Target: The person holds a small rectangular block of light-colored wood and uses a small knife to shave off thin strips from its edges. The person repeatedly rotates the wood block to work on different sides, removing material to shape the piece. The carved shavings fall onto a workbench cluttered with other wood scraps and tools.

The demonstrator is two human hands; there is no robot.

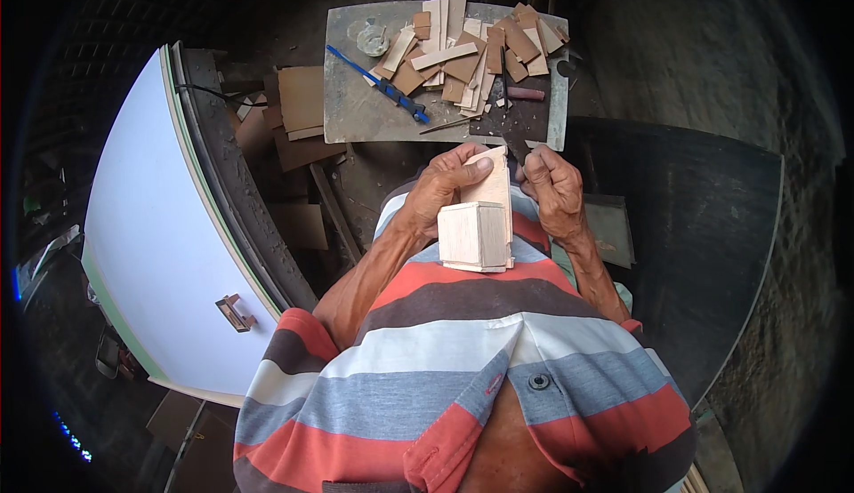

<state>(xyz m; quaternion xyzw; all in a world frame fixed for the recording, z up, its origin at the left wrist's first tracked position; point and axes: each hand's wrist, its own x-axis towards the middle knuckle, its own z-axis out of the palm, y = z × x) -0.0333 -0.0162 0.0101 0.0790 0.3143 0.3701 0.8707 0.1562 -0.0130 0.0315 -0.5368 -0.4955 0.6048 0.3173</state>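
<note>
My left hand (pixel 438 189) is closed on the upper part of a small pale wooden piece, its thumb lying across a flat upright panel (pixel 485 179). A boxy block (pixel 471 235) with a square front makes up the lower part and sits close against my striped shirt. Just right of the panel, my right hand (pixel 553 189) is closed, thumb and fingers pinched together. A dark, narrow, blade-like shape (pixel 516 146) shows by its fingertips; whether the hand holds it is unclear.
Ahead stands a grey worktop (pixel 356 111) bearing a heap of thin wood offcuts (pixel 463 53), a blue-handled tool (pixel 391 93), a small round dish (pixel 372 41) and a reddish stick (pixel 525 94). A large white panel (pixel 169 226) leans at left; a dark board (pixel 703 226) lies at right.
</note>
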